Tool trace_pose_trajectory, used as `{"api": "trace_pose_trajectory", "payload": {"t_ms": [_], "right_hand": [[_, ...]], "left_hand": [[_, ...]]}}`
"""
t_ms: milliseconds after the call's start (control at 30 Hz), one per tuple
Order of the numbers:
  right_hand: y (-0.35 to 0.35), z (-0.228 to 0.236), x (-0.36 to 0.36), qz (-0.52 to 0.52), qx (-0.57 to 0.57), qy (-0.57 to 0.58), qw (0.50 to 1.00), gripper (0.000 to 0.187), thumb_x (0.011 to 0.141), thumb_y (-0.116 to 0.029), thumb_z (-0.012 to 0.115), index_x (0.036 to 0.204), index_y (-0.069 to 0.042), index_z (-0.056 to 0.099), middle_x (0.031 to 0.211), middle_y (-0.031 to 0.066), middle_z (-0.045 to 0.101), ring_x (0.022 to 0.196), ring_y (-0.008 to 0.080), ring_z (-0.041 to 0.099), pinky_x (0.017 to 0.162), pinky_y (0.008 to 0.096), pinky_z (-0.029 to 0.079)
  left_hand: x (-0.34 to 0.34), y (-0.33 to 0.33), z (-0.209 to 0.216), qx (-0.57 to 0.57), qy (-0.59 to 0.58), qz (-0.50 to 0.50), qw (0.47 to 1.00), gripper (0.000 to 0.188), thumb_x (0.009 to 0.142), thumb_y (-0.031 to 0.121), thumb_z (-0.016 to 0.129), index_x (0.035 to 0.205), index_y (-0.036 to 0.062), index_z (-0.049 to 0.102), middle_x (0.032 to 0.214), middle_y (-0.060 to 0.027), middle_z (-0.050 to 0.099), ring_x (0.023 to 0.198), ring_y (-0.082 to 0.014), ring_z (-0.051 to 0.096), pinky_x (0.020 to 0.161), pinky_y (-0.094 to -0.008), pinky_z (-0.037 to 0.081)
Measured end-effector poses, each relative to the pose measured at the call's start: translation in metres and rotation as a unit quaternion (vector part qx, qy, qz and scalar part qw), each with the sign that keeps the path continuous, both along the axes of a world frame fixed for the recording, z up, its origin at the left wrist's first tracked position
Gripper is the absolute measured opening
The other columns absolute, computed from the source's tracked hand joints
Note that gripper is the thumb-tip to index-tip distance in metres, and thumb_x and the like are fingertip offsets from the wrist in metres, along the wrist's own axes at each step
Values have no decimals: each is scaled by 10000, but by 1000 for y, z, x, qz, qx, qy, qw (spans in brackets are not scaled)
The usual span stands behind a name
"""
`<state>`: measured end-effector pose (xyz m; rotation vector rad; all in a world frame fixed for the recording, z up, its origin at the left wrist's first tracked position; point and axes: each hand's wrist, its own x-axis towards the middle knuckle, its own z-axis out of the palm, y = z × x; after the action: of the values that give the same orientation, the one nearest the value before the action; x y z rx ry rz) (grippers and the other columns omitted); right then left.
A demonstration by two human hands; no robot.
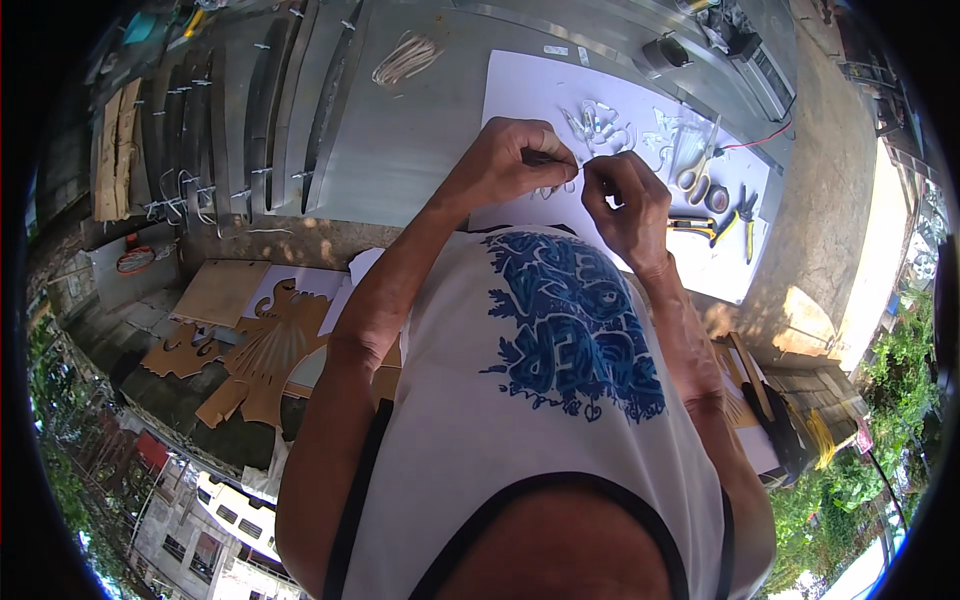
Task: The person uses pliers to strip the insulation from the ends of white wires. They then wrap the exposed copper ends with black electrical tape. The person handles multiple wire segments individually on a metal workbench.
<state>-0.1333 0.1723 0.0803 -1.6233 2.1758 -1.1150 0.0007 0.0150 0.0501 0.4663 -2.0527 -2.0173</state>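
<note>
Over a white sheet (pixel 515 85) on the grey table, my two hands meet with their fingertips almost touching. My left hand (pixel 528 158) is closed in a pinch, thumb against the fingers. Curled beside it, my right hand (pixel 632 200) is pinching too. Whatever thin piece is between the fingertips is too small to make out. Just beyond the hands lies a loose pile of small white and clear pieces with short wires (pixel 598 122). To the right are scissors (pixel 688 178), a black tape roll (pixel 717 198), yellow-and-black pliers (pixel 747 215) and a yellow-and-black utility knife (pixel 692 226).
A bundle of white wire (pixel 408 58) rests farther back on the table. Long dark strips (pixel 265 110) tied with white wire line the left side. A dark cup (pixel 664 54) stands at the back right, near a red wire (pixel 762 143). Brown cut-out panels (pixel 268 345) lie lower left.
</note>
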Motion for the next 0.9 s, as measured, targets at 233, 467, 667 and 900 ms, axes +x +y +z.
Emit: {"api": "trace_pose_trajectory", "payload": {"t_ms": [233, 467, 667, 900], "right_hand": [[-8, 7, 3, -35, 14, -86, 996, 109, 865, 8, 657, 967, -20, 630, 839, 109, 662, 702, 242, 659, 629, 358, 524], [-2, 1, -21, 54, 74, -224, 970, 107, 943, -44, 650, 1032, -30, 708, 944, 66, 723, 824, 191, 694, 746, 319, 553], [-4, -3, -29, 97, 69, -212, 970, 98, 917, -38, 679, 1008, -27, 715, 924, 67, 718, 833, 194, 691, 760, 328, 554], [-8, 1, -30, 118, 65, -185, 973, 75, 907, -15, 674, 980, -17, 688, 893, 76, 708, 795, 207, 693, 725, 339, 548]], "left_hand": [[0, -1, 1, 55, -14, 12, 998, 164, 833, 99, 774, 945, -21, 766, 811, -65, 713, 740, -141, 686, 700, -268, 532], [1, -5, -4, 42, 3, -27, 999, 187, 843, 123, 775, 952, -27, 759, 810, -86, 724, 749, -149, 697, 715, -279, 540], [1, -8, -4, 4, -1, -47, 999, 207, 838, 153, 773, 930, -31, 752, 814, -119, 749, 735, -161, 706, 693, -294, 538], [1, -8, 0, 18, 3, -45, 999, 209, 837, 152, 771, 939, -29, 755, 799, -111, 745, 731, -152, 698, 686, -292, 530]]}}
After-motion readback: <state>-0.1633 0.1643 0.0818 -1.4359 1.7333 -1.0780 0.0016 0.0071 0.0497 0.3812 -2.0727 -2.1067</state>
